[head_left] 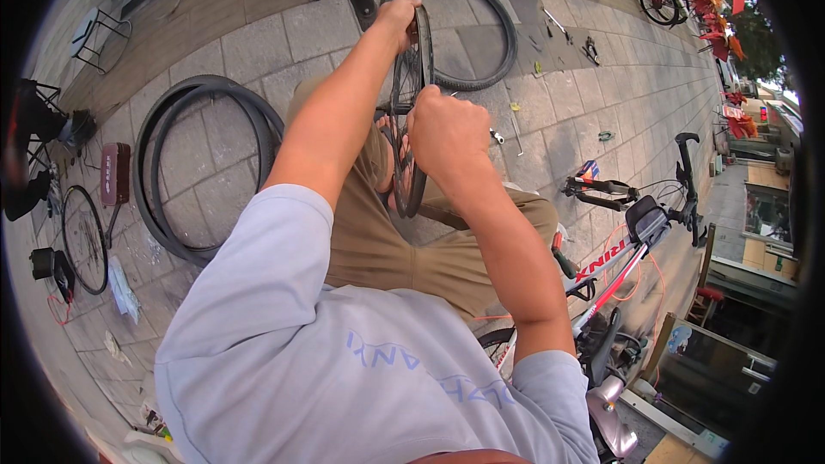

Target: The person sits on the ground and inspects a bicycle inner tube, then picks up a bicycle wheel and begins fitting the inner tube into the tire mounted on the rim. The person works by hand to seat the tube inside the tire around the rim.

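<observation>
A spoked bicycle wheel with a black tyre stands upright between my knees, seen nearly edge-on. At its far top, my left hand is closed round the rim and tyre. My right hand makes a fist against the wheel's right side, nearer to me, with the knuckles up. Its fingertips are turned inward and partly hidden, but they grip the tyre edge. Behind the wheel, a loose black tyre lies on the paving.
More black tyres lie at the left, near a thin wheel and a dark red case. Pliers and a wrench are on the paving at right. A white and red bicycle lies close to my right arm.
</observation>
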A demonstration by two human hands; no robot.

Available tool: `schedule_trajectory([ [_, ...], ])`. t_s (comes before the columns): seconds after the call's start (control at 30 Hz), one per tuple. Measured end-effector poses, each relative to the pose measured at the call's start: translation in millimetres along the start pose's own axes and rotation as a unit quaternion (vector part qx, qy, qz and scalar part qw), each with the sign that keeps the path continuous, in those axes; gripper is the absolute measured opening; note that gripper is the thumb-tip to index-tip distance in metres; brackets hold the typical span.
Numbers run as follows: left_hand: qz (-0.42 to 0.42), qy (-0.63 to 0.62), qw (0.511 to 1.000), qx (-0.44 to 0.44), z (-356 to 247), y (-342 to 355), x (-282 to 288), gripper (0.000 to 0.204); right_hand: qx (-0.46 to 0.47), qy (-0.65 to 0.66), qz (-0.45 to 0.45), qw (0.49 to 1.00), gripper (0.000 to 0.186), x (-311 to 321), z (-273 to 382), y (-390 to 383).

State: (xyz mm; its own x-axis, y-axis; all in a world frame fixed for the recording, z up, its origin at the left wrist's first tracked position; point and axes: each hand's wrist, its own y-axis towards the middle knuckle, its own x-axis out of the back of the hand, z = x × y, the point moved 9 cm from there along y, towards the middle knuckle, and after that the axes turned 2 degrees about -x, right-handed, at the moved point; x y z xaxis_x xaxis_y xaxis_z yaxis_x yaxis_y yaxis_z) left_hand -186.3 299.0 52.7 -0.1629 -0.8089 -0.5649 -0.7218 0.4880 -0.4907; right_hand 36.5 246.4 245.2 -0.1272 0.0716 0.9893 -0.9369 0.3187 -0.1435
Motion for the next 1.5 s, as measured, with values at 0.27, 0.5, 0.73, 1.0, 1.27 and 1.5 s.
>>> schedule_trajectory([
  [0.27,-0.03,0.032,0.999,-0.017,-8,-16,3,0.025,-0.085,0.054,0.105,0.989,0.025,-51,-18,-87],
  [0.5,-0.008,0.086,0.994,-0.063,-8,-9,6,0.031,-0.16,0.48,0.032,0.862,0.036,-84,-61,-96],
  [0.73,0.015,0.295,0.938,-0.18,-24,-83,-10,0.048,-0.134,0.667,0.062,0.731,0.041,-120,-52,-81],
  [1.0,0.153,0.365,0.917,-0.045,-16,-214,-6,0.061,-0.149,0.396,-0.021,0.906,0.044,-83,-62,-74],
  [1.27,0.115,0.367,0.917,-0.106,-7,-226,-8,0.067,-0.157,0.382,-0.01,0.911,0.04,-88,-53,-72],
  [1.5,0.109,0.37,0.92,-0.075,1,-223,-5,0.057,-0.155,0.393,-0.021,0.906,0.04,-85,-55,-77],
])
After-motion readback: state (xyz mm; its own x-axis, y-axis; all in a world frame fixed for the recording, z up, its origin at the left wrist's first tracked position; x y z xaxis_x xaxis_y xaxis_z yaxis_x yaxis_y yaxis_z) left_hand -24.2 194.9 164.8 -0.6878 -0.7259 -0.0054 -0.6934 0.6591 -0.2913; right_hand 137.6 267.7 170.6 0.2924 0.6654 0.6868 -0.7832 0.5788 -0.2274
